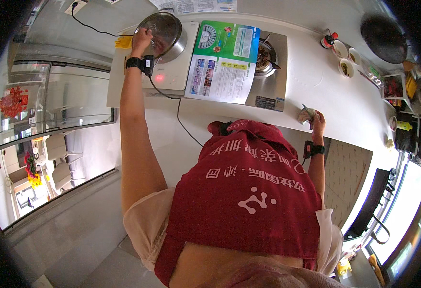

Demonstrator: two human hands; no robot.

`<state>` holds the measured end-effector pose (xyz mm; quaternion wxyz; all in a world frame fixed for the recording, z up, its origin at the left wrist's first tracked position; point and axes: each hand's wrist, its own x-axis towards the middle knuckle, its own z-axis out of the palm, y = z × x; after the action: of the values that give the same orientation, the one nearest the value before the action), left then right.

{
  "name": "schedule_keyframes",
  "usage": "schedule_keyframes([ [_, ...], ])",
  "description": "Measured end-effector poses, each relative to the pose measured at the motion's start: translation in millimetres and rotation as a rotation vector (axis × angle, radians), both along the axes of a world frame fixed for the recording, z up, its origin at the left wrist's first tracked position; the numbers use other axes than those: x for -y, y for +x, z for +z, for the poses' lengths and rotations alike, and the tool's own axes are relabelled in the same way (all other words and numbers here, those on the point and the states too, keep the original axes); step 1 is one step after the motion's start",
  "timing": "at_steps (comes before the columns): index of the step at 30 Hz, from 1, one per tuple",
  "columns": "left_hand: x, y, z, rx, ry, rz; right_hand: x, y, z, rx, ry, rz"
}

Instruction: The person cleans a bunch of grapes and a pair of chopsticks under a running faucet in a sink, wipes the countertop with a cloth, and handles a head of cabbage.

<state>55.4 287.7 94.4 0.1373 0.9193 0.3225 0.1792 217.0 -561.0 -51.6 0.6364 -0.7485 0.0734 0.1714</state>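
At the far left of the counter, my left hand [142, 41] has its fingers closed round the knob of a glass lid [165, 29]. The lid covers a steel pot [179, 48], which stands on a white induction cooker [179, 79] with a lit red display. My right hand [319, 121] is at the counter's front edge, to the right of the gas stove. Pinched in it is a small crumpled greyish piece [306, 114], cloth or wrapper; I cannot tell which.
A green and white printed sheet [225, 62] lies across the cooker and the gas stove [276, 81]. Small bowls [346, 68] and a red-capped jar [329, 41] stand at the back right, near a black wok [384, 39]. A yellow cloth-like item [123, 42] lies left of the pot.
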Motion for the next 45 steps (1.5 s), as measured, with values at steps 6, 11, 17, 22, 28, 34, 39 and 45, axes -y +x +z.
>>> schedule_keyframes([
  [6, -12, 3, -19, 0.013, -0.200, -0.057, -21, -8, 15, 0.005, -0.066, 0.020],
  [11, 38, -22, -1, 0.295, 0.154, -0.208, -9, -11, 11, 0.007, -0.047, 0.010],
  [17, 179, -152, 32, 0.063, 0.056, 0.102, -17, -10, 11, 0.020, -0.041, -0.013],
  [22, 233, -194, -34, 0.015, 0.076, 0.061, -14, -6, 7, 0.006, -0.009, 0.018],
  [28, 244, -189, -46, -0.121, 0.023, 0.118, -17, -4, 11, 0.010, -0.028, 0.030],
  [34, 248, -188, -40, -0.056, -0.051, 0.191, -10, -8, 9, 0.003, -0.029, 0.024],
  [39, 250, -189, -40, -0.020, -0.048, 0.238, 1, -5, 2, -0.002, -0.016, 0.045],
  [45, 251, -186, -41, 0.099, -0.032, 0.258, -8, 0, 7, 0.019, -0.024, 0.031],
])
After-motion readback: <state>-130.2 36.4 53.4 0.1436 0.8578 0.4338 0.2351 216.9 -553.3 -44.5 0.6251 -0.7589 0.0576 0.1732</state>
